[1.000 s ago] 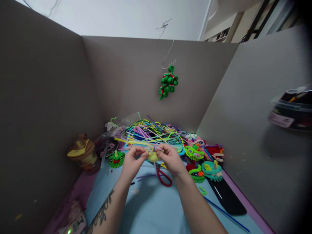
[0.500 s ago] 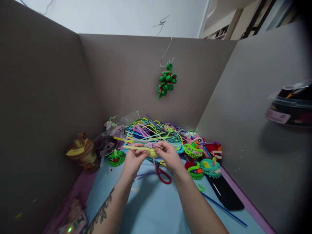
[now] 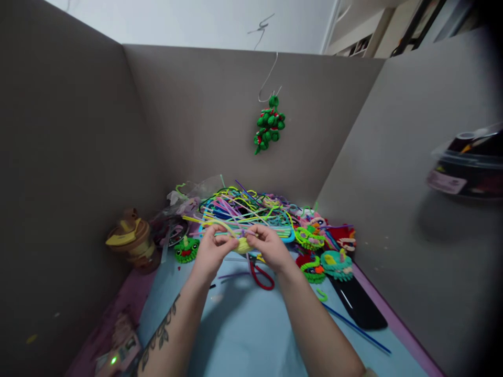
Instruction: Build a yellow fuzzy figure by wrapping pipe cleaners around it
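Between the fingertips of both hands is a small pale yellow pipe-cleaner piece (image 3: 242,245) with a ribbed, wound body. My left hand (image 3: 211,251) pinches its left side, and a loose yellow strand arches over those fingers. My right hand (image 3: 272,250) is closed on the right side, where a bit of lilac pipe cleaner shows at the top. Part of the piece is hidden by my fingers. Below it, red-handled scissors (image 3: 262,277) lie on the blue mat (image 3: 243,335), beside a purple pipe cleaner (image 3: 232,275).
Behind my hands, loose pipe cleaners (image 3: 245,207) heap over a blue tray (image 3: 291,239). Fuzzy figures, green (image 3: 186,250) and teal (image 3: 338,265), flank it. At right lie a black phone-like slab (image 3: 359,303) and a blue stem (image 3: 359,331). A green-red ornament (image 3: 270,124) hangs from a wire.
The yellow strand by my left hand stuck out straight to the left; now it bends up in an arch. My left fingers have moved closer to the right ones. The view has shifted slightly.
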{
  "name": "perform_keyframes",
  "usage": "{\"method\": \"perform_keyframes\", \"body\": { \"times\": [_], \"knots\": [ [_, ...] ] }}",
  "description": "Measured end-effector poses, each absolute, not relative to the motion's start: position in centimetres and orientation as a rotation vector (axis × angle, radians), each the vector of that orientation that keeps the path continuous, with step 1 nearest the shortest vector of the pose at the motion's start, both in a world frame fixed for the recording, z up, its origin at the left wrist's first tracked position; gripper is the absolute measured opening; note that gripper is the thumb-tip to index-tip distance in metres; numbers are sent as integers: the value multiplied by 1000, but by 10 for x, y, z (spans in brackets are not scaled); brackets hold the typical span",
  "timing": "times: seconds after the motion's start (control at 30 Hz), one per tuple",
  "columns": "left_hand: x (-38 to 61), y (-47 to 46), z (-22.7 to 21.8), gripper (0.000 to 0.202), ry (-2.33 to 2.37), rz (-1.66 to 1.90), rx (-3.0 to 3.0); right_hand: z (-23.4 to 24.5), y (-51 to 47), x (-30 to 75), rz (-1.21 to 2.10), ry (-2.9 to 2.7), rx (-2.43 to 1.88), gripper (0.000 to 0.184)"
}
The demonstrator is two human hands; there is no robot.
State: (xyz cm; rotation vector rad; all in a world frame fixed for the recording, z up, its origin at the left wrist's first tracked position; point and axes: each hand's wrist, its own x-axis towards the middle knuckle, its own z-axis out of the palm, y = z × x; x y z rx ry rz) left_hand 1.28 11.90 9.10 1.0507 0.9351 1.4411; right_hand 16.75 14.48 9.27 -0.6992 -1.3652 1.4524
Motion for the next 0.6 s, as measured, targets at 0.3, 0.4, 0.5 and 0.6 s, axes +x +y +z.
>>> {"method": "perform_keyframes", "body": {
  "times": [0.3, 0.4, 0.5, 0.6],
  "knots": [
    [13, 116, 94, 43, 867, 1459, 1094, 92, 144, 171, 1583, -1320, -584, 31],
    [15, 117, 92, 46, 930, 1528, 1081, 95, 142, 172, 1528, -1445, -615, 31],
    [13, 118, 90, 44, 943, 1491, 1120, 99, 140, 170, 1454, -1503, -709, 31],
    [7, 119, 92, 42, 1074, 1500, 1333, 101, 139, 168, 1351, -1504, -760, 30]
  ]
}}
